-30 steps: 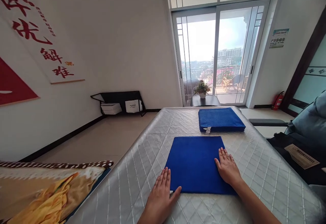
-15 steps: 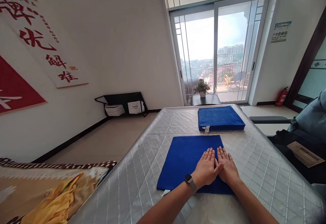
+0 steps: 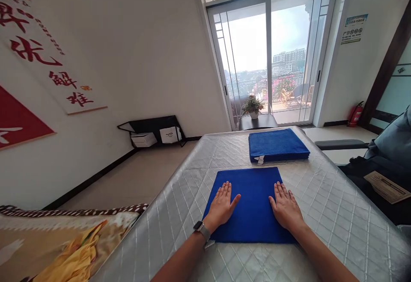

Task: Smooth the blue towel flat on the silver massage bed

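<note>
A blue folded cloth (image 3: 250, 213) lies flat in front of me on a silver quilted surface (image 3: 180, 213). My left hand (image 3: 221, 207) rests palm down on the cloth's left side, fingers straight and thumb out. On the right edge of the same cloth lies my right hand (image 3: 284, 207), also flat, with its thumb pointing inward. A watch sits on my left wrist. Beyond the cloth is a stack of folded blue cloths (image 3: 278, 143) with a white tag at its near left corner.
A tan patterned blanket with yellow fabric (image 3: 73, 256) is at lower left. At right stand a dark armchair (image 3: 385, 162) and a cardboard piece (image 3: 387, 186). A potted plant (image 3: 253, 106) is before the sliding glass door. White boxes (image 3: 170, 135) sit by the wall.
My left hand has slid left, away from my right hand, to the cloth's left side. My right hand stays at the right edge. The cloth's left edge has shifted slightly.
</note>
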`<state>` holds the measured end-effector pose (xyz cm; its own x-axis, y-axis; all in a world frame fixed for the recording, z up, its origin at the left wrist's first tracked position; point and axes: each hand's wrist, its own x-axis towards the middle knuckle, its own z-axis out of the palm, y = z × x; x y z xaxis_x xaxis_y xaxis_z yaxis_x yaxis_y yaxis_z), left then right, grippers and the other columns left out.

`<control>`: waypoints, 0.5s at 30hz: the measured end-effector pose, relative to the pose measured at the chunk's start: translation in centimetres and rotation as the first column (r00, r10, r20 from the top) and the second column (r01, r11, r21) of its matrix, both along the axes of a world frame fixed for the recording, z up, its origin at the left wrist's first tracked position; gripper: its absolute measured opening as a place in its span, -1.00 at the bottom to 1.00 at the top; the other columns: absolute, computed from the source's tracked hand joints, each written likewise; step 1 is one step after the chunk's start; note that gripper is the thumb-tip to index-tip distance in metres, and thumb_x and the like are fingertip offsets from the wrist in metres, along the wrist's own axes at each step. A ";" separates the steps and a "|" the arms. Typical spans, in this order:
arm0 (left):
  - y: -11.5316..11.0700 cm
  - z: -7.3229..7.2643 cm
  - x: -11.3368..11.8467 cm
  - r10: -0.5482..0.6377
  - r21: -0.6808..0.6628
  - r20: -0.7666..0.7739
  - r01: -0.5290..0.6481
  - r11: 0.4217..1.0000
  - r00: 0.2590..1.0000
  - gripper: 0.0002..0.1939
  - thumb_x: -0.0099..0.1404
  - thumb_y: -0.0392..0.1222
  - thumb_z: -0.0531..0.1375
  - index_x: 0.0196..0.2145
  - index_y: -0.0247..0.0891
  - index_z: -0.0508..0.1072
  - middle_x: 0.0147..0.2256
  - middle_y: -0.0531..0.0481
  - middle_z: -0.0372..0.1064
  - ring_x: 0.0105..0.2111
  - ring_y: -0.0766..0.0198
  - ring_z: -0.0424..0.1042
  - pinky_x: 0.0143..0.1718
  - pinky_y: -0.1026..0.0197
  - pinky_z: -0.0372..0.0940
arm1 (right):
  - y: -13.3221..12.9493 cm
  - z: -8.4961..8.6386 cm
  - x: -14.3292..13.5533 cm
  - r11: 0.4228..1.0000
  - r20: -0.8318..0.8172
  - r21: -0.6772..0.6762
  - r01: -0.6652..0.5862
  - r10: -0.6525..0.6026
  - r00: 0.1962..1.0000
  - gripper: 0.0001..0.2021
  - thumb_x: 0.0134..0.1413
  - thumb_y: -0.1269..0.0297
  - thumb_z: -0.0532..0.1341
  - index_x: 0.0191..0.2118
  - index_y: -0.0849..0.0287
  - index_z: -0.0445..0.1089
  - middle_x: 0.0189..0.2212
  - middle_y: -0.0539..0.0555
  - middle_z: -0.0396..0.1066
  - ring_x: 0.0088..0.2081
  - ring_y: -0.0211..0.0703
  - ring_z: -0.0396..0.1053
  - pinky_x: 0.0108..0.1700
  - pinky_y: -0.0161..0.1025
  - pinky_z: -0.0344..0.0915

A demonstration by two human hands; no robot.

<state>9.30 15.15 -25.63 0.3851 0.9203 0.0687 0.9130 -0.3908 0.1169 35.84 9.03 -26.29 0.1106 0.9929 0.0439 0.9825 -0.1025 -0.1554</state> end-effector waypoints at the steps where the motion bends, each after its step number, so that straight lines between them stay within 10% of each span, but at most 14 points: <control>1: 0.3 -0.2 -1.2 0.031 0.008 -0.005 -0.031 1.000 1.000 -0.08 0.43 0.33 -0.35 0.38 -0.54 -0.06 0.39 -0.29 -0.23 0.39 0.03 -0.23 0.37 -0.06 -0.15 | 0.0 0.0 -0.1 1.000 0.004 -0.004 0.003 -0.003 1.000 -0.33 0.35 0.06 -0.23 0.42 0.38 -0.15 0.43 0.18 -0.25 0.43 -0.03 -0.33 0.40 0.02 -0.32; 15: 0.7 -0.9 -4.9 0.108 0.056 0.060 -0.111 0.992 0.992 -0.06 0.42 0.35 -0.35 0.37 -0.57 -0.02 0.37 -0.37 -0.17 0.39 0.00 -0.17 0.35 -0.03 -0.12 | 0.6 -1.3 -0.6 0.999 0.036 0.039 -0.001 -0.001 0.999 -0.31 0.32 0.05 -0.23 0.42 0.40 -0.13 0.42 0.19 -0.22 0.43 -0.05 -0.32 0.40 0.02 -0.27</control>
